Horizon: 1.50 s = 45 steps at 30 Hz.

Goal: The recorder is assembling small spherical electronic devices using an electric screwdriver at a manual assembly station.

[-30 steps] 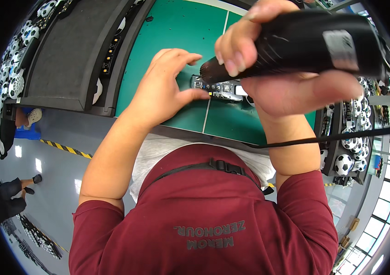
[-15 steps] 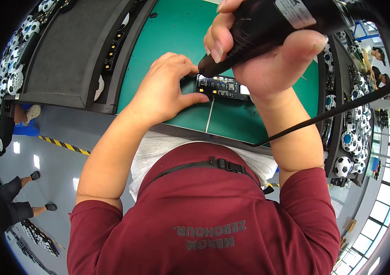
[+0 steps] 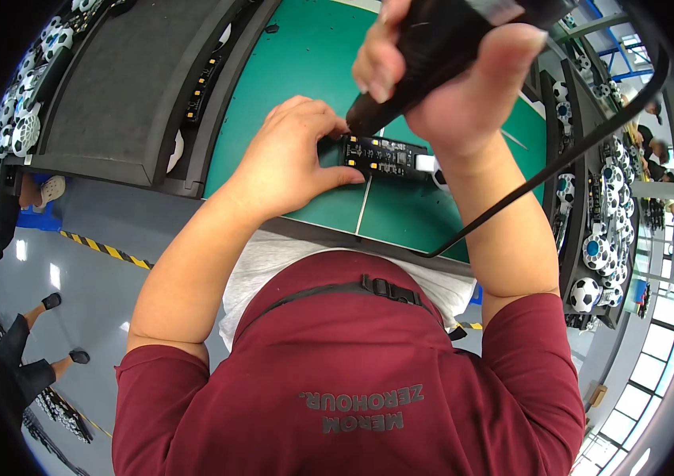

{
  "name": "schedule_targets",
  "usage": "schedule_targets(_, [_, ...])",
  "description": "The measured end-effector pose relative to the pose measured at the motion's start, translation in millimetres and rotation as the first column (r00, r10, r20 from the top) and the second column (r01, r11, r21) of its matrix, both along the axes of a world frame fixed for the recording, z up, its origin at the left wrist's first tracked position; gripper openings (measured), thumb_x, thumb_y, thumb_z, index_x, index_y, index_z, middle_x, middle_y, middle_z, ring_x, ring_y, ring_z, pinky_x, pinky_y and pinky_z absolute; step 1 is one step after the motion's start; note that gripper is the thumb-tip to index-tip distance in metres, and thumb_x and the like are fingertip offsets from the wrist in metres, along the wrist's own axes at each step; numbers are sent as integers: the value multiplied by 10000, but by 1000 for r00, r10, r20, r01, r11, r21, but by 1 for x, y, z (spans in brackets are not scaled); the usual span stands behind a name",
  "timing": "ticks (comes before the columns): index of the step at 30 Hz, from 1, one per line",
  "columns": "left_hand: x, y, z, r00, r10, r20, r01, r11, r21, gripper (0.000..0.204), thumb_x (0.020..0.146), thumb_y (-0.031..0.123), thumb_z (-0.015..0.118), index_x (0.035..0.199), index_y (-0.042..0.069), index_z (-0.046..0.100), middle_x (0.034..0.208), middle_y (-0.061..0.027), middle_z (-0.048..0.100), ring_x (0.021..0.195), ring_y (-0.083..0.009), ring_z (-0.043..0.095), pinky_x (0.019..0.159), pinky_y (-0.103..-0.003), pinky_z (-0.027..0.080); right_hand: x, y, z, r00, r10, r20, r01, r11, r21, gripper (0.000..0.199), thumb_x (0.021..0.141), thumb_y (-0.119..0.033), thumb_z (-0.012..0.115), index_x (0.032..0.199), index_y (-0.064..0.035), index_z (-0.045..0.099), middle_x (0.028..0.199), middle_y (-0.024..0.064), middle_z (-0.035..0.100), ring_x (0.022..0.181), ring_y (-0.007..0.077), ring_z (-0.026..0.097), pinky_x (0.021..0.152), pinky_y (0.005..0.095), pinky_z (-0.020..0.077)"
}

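On the green work mat (image 3: pixel 305 55) lies a narrow black circuit board (image 3: pixel 391 159) with small yellow-white squares along it. A white part sits at its right end. My left hand (image 3: pixel 289 159) holds the board's left end, thumb along the near edge and fingers at the far edge. In my right hand (image 3: pixel 460 107) is a black electric screwdriver (image 3: pixel 424 59), gripped round its body and slanting down to the left. Its nose (image 3: pixel 365 115) is at the board's far left corner, next to my left fingertips. The bit and any screw under it are hidden.
A black cord (image 3: pixel 543 186) arcs from the right over my right forearm. Left of the mat is a dark grey tray (image 3: pixel 139 87), with another board (image 3: pixel 201 87) in the channel beside it. Racks of football-patterned pieces (image 3: pixel 610 230) stand at the right. People are in the background.
My right hand and the screwdriver body have shifted slightly up and left, with the nose still at the board's corner. The cord has swung a little. My left hand keeps its hold.
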<state>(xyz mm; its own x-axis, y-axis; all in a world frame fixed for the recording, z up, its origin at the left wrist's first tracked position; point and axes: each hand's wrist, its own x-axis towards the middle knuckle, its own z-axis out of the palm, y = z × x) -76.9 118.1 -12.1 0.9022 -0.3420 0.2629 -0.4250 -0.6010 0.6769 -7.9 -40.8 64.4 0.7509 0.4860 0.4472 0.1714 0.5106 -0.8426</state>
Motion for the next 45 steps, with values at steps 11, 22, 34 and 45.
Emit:
schedule_targets(11, [0, -2, -4, 999, 11, 49, -11, 1000, 8, 425, 707, 245, 883, 1054, 47, 738, 976, -54, 675, 1002, -254, 603, 961, -373, 465, 97, -8, -31, 942, -301, 150, 289, 953, 97, 813, 907, -812, 507, 1050, -18, 611, 670, 75, 601, 557, 168, 554, 562, 255, 447])
schedule_targets(22, [2, -3, -4, 993, 107, 57, -98, 984, -146, 421, 758, 251, 862, 1094, 31, 738, 1003, -64, 669, 993, -255, 601, 933, -363, 479, 53, -15, 0, 986, -154, 69, 135, 965, 225, 853, 863, -858, 514, 1063, -35, 611, 655, 79, 602, 553, 164, 558, 556, 265, 455])
schedule_targets(34, [-1, 2, -4, 984, 122, 130, -81, 955, -286, 96, 792, 59, 796, 882, 50, 762, 873, -35, 670, 837, -199, 581, 772, -314, 480, -32, -1, 19, 993, -72, 91, 35, 932, 361, 1129, 628, -1042, 414, 1093, -27, 584, 623, 90, 609, 512, 201, 568, 543, 328, 466])
schedule_targets(45, [0, 3, -6, 995, 51, 88, -23, 956, -293, 171, 744, 60, 821, 898, 57, 747, 893, -28, 676, 870, -202, 584, 801, -317, 482, -38, -8, 8, 998, 56, 7, -54, 921, 385, 1117, 647, -1030, 463, 1092, -14, 593, 658, 119, 625, 581, 208, 593, 618, 361, 487])
